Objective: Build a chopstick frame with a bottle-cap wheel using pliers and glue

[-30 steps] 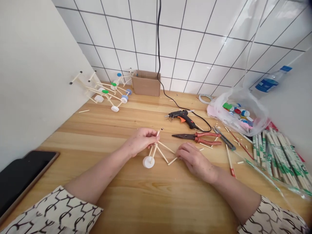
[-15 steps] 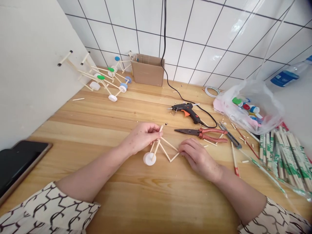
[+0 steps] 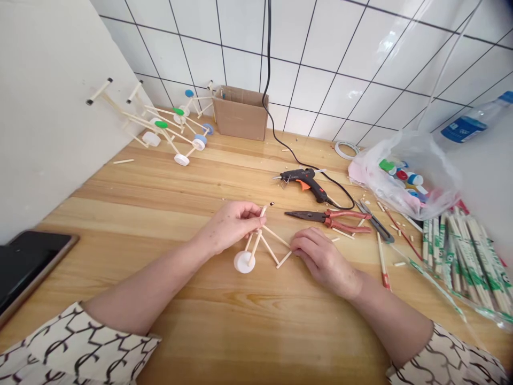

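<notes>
A small frame of wooden sticks (image 3: 269, 249), with white bottle caps (image 3: 245, 262) as wheels at its near left end, stands on the wooden table. My left hand (image 3: 237, 223) is closed around an upper stick of this frame, thumb and fingers pinching it near the top. At the frame's right end my right hand (image 3: 320, 259) is closed, its fingertips gripping the end of the low cross stick. A black glue gun (image 3: 301, 177) and long-nose pliers with red handles (image 3: 328, 218) lie just beyond my right hand.
Finished-looking stick models with cap wheels (image 3: 176, 128) stand at back left beside a cardboard box (image 3: 241, 118). At right are a plastic bag of caps (image 3: 404, 176), bundled sticks (image 3: 473, 256), a utility knife (image 3: 379, 224) and a bottle (image 3: 468, 125). A phone (image 3: 34, 262) lies left.
The view has shifted slightly. Both hands keep their hold on the stick frame, which stays in nearly the same place.
</notes>
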A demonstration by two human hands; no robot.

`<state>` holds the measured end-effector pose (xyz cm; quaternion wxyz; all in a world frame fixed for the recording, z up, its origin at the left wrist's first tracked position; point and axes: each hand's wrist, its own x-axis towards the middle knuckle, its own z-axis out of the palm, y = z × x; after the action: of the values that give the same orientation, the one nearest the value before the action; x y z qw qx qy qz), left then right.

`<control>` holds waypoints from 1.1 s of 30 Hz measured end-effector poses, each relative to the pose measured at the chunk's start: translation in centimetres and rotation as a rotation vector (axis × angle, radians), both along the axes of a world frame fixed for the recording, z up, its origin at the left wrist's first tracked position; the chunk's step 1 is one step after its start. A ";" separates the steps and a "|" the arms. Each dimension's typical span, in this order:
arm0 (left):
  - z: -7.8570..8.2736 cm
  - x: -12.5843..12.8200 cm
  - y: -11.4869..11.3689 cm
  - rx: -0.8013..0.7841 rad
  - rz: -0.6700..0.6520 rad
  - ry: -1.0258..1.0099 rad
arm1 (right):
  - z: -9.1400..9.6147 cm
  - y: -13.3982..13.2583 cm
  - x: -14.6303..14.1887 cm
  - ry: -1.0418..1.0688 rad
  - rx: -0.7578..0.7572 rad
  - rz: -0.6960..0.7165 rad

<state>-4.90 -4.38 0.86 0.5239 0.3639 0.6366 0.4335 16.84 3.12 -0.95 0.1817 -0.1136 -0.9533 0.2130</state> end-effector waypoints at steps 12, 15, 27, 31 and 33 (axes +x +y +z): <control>0.1 -1.1 -0.6 0.075 0.018 0.299 | -0.3 0.0 0.1 -0.015 -0.007 -0.015; 1.6 -0.9 -2.0 0.248 0.134 0.645 | -0.1 0.0 0.2 0.003 0.005 -0.026; 1.5 6.8 -7.9 0.861 -0.212 1.432 | 0.1 0.3 0.8 0.005 -0.012 -0.100; -1.0 6.7 -7.9 0.822 -0.283 1.497 | 0.3 0.3 0.6 0.015 -0.021 -0.105; -1.2 6.7 -8.0 0.819 -0.282 1.518 | 0.3 0.3 0.6 0.021 -0.031 -0.101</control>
<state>1.81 -12.34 -0.37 -0.1647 0.7893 0.5568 0.1998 17.41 3.44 -0.69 0.2007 -0.1620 -0.9409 0.2195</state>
